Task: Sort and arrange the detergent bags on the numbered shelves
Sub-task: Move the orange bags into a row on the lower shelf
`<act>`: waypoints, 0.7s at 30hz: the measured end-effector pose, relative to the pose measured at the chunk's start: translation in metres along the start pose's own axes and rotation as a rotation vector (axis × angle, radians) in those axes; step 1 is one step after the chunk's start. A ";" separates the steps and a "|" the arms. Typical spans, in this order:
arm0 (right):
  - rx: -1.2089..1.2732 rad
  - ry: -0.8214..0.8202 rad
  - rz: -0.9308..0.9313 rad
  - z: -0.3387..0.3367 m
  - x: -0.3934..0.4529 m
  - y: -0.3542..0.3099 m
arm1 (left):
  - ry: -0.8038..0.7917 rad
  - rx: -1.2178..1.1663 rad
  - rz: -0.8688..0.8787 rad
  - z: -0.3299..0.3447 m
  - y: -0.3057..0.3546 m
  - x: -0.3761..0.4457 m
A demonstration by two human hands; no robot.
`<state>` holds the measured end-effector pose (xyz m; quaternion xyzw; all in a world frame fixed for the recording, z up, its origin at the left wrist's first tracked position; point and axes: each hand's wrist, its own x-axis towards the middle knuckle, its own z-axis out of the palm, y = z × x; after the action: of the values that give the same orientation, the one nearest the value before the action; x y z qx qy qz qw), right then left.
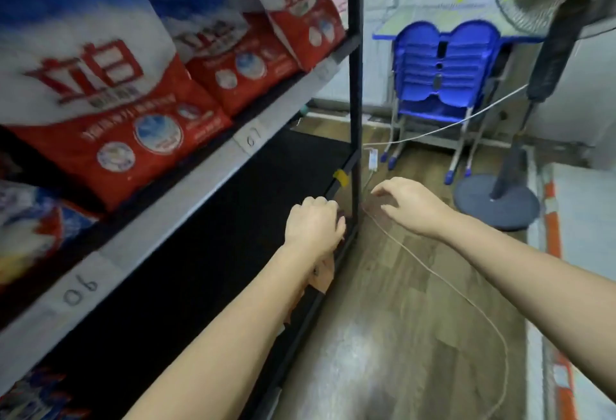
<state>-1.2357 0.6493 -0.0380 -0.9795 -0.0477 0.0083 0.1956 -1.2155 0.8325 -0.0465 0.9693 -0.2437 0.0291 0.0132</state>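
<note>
Red-and-white plastic detergent bags (110,99) already fill the grey numbered metal shelf (186,183); dark bottom shelf (213,226) looks bare. Left hand (313,223) curled, contents unclear; right hand (406,206) spread, empty.

detergent bags (110,113): glossy plastic film, red and white print, soft and slightly wrinkled
shelf rail (186,183): grey painted metal, smooth, matt
number labels (251,139): pale paper stuck on the rail, handwritten
shelf post (355,86): black metal, smooth, faint sheen
lower shelf board (206,246): black, matt, finish hard to tell
yellow tape (341,177): dull strip round the black frame
floor (393,336): wood-grain boards, smooth, shiny where light falls
stacked chairs (440,69): blue moulded plastic, smooth, on pale metal legs
fan base (496,203): dark grey, matt, looks plastic
cord (433,273): thin, pale, smooth
</note>
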 end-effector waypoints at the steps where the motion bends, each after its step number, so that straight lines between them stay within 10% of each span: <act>1: -0.020 0.015 0.004 -0.030 -0.010 -0.006 | 0.016 0.023 0.030 -0.027 0.010 -0.003; 12: -0.105 0.357 -0.243 -0.339 -0.035 -0.174 | 0.483 0.308 0.038 -0.373 -0.011 -0.056; 21: -0.001 0.444 -0.638 -0.389 -0.017 -0.362 | 0.649 0.534 -0.324 -0.529 -0.118 -0.170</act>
<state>-1.2718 0.8319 0.4600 -0.8934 -0.3066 -0.2654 0.1936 -1.3363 1.0375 0.4694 0.9051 -0.0561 0.3911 -0.1573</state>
